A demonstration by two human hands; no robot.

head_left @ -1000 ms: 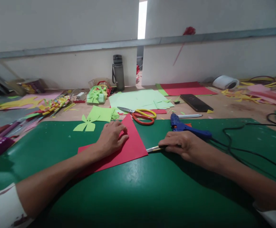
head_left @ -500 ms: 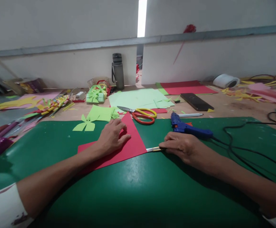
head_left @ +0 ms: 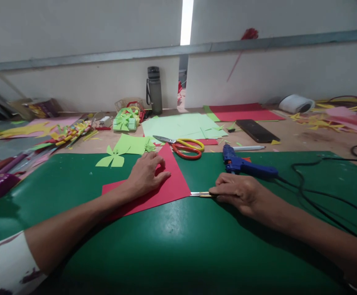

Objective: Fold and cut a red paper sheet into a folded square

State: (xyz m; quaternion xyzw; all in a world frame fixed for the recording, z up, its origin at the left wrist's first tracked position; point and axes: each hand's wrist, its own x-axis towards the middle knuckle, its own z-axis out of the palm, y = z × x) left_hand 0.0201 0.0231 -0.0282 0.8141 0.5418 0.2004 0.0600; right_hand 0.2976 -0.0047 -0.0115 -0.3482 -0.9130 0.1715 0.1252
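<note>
A folded sheet of red paper [head_left: 178,180] lies on the green cutting mat [head_left: 178,246]. My left hand [head_left: 149,172] rests on it with the fingers bent and apart, holding nothing. At the paper's right corner, my right hand [head_left: 236,190] pinches a slim utility knife [head_left: 205,194]. Its pale blade reaches that corner; whether the tip goes between the layers cannot be made out. Scissors [head_left: 186,147] with one yellow and one red handle lie just beyond the paper. A blue glue gun [head_left: 246,166] sits behind my right hand.
Light green paper cutouts [head_left: 112,157] lie left of the scissors. Along the back are pale green sheets [head_left: 178,125], a grey bottle [head_left: 155,92], a phone [head_left: 256,130], a white pen [head_left: 248,148] and a white roll [head_left: 296,103]. The glue gun's black cord [head_left: 301,180] crosses the right side.
The knife has turned slightly, its blade still at the paper's corner. My left hand stays on the red paper, and the whole view has shifted a little.
</note>
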